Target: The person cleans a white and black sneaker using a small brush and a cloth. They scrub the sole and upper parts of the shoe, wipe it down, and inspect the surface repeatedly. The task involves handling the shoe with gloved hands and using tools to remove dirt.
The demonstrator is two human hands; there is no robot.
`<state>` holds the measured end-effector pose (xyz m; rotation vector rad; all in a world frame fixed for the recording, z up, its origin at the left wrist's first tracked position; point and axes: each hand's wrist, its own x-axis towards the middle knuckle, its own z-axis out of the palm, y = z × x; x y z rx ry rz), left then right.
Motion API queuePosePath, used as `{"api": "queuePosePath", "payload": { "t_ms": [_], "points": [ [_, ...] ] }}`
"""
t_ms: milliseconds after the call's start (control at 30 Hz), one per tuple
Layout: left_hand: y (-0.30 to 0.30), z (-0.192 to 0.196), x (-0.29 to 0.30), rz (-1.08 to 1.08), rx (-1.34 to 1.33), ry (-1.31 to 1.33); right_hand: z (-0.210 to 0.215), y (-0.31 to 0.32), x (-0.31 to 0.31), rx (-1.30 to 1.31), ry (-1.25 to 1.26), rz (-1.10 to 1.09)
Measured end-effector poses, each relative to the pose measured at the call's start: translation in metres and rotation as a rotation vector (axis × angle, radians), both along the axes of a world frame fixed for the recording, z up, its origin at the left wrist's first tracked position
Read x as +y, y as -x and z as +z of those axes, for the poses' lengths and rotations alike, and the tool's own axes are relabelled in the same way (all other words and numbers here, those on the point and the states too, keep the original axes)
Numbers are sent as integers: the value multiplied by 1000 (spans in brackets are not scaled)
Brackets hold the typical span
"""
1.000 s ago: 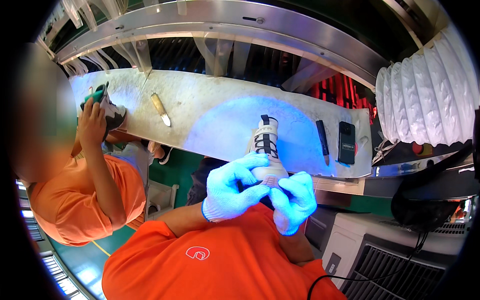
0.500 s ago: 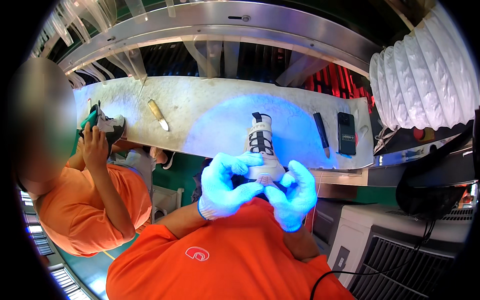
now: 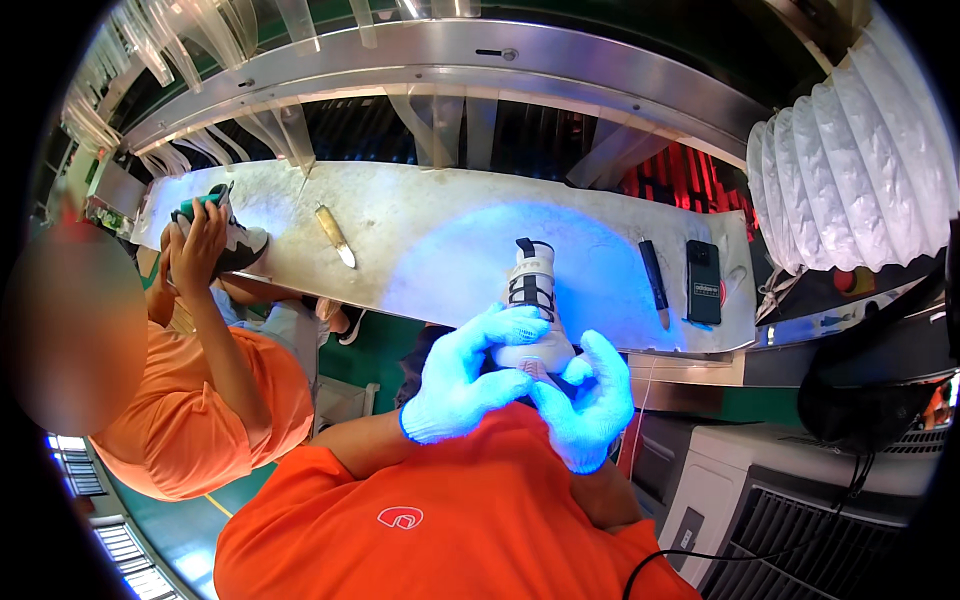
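Observation:
A white and grey sneaker with black straps and a black heel loop points its toe toward me, over the near edge of the workbench. Under blue light, my left hand in a white knit glove grips the toe's left side, its fingers across the upper and its thumb at the toe tip. My right hand, gloved alike, pinches the toe from the right, its thumb beside the left one. The fingertips partly cover the toe, and the sole's underside is hidden.
The workbench holds a knife-like tool, a black-handled tool and a black phone. At left a co-worker handles another shoe. A white ribbed duct hangs at right; a metal rail runs behind.
The view has shifted slightly, so the bench appears lower and farther right. My hands keep their hold on the sneaker's toe. The co-worker's hands have moved up around the other shoe.

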<state>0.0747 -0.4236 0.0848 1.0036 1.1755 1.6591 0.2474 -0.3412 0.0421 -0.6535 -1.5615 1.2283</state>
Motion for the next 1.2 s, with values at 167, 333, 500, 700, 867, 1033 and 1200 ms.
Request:
{"api": "queuePosePath", "payload": {
  "t_ms": [167,333,500,700,867,1033,1200],
  "points": [
    [-8,2,1,85,-199,60,2,0,0,-34,-102,16],
    [-2,12,-1,36,-220,101,6,10,4,-17,-230,-27],
    [5,0,-1,58,-165,138,19,9,3,-130,-270,58],
    [18,3,1,-25,52,54,27,13,7,-114,-244,38],
    [29,-1,2,-67,136,36,36,12,15,-156,-378,46],
    [29,-5,0,-53,263,-1,34,12,16,-191,-303,28],
    [31,-3,1,-57,225,0,29,15,26,-201,-348,40]
  ]
}}
